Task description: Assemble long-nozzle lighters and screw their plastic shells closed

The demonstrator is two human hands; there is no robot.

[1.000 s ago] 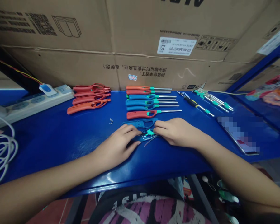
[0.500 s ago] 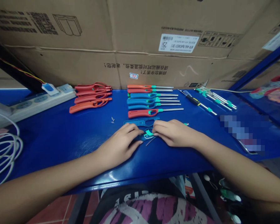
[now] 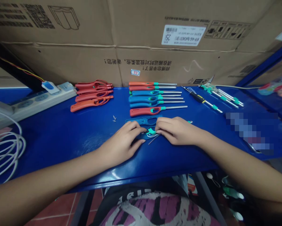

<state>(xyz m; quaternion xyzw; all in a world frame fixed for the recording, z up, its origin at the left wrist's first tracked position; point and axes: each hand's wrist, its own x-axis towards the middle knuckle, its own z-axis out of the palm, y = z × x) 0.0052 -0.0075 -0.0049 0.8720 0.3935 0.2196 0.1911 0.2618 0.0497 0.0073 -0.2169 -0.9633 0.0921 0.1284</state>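
On the worktop (image 3: 61, 138), the right hand (image 3: 175, 130) pinches a green piece (image 3: 151, 131); the left hand (image 3: 125, 138) curls half-open, its hold unclear.

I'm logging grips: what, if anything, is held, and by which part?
The left hand and right hand are at opposite ends of a small, irregular green plastic piece; whether either grips it cannot be told.
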